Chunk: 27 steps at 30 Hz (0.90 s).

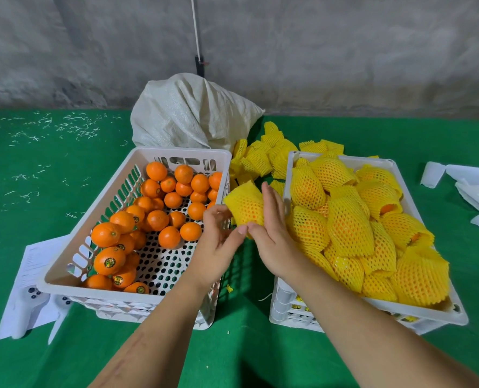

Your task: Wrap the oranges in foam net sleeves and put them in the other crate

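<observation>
A sleeved orange (pixel 245 207) is held in the air between the two white crates. It is pinched in the grip of the left hand (pixel 218 242), while the right hand (pixel 273 231) is laid flat against its side, fingers straight. Bare oranges (pixel 160 219) are kept in the left crate (pixel 64 264); wrapped ones (pixel 350 228) are piled in the right crate (pixel 457 312). Loose foam net sleeves (pixel 260 158) are heaped on the green surface (pixel 36 177) behind.

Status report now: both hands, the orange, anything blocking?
Left hand grips sleeved orange; right hand open against it. Held between crates, not yet in right crate. Path clear.
</observation>
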### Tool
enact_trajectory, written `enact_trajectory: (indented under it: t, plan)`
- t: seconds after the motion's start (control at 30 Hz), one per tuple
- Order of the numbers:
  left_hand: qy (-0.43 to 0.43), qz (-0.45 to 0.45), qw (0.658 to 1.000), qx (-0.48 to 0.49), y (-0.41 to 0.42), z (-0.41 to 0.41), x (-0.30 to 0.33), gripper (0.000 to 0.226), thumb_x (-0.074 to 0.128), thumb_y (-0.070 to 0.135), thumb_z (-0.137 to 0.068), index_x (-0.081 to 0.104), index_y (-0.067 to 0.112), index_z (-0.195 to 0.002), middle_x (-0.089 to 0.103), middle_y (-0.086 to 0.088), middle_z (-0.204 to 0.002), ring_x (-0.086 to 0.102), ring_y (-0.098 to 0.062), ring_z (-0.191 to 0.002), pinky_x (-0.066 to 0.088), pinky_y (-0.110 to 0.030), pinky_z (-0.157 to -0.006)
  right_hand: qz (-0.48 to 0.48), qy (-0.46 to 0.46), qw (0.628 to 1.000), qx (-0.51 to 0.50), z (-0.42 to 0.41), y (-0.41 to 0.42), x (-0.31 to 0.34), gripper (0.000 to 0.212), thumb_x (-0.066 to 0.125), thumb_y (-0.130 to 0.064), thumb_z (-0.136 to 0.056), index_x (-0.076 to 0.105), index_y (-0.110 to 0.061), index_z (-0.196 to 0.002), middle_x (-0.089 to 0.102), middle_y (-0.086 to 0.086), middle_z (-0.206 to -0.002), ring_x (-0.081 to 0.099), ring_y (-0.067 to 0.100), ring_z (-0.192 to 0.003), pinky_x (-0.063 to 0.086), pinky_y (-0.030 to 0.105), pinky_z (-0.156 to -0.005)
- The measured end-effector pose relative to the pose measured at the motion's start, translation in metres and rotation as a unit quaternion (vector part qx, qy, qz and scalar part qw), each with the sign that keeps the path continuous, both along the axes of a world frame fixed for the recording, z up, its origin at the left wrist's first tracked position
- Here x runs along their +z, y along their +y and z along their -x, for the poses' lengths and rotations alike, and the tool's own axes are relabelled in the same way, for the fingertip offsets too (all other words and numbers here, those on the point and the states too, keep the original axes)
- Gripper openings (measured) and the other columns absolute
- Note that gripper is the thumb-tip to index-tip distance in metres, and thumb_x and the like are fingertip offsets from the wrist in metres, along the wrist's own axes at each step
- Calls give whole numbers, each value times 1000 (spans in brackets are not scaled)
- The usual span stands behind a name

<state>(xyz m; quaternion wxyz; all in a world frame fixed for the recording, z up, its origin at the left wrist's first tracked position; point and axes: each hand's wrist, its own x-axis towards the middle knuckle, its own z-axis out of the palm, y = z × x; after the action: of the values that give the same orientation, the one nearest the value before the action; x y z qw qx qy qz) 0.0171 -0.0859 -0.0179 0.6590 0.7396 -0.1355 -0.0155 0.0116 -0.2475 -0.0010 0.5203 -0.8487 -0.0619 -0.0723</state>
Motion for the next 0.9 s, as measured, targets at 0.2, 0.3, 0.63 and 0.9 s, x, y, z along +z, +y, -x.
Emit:
enact_trajectory:
  t: [0.2,0.3,0.63,0.9]
  plan:
    - [71,96,993,26,1,1,13,69,78,46,-90,46,27,-147,70,-4,-127,70,-22,-114,60,-30,-84,-127,-29,991,-13,4,0,1,64,72,-45,-81,37,-36,-134,46,5,-136,57,20,-123,57,42,-94]
    - [85,135,986,51,3,4,15,67,82,39,-88,45,31,-143,71,-2,-124,72,-21,-112,60,-27,-79,-205,-35,978,-5,-1,-1,0,37,76,-32,-86,57,-26,-118,62,11,-126,67,22,-115,57,44,-96]
    - [127,118,985,11,7,-2,20,71,84,44,-82,52,30,-144,71,1,-132,71,-22,-120,63,-38,-89,-146,-108,983,-35,-4,-4,4,13,62,-22,-98,62,-32,-106,67,-2,-103,67,13,-99,54,27,-80]
    - [135,116,984,25,4,1,23,62,84,29,-88,54,18,-141,70,-7,-130,73,-21,-113,62,-31,-83,-144,-149,975,-74,-2,-2,4,24,60,-24,-100,60,-46,-110,68,-10,-104,67,10,-100,53,21,-80]
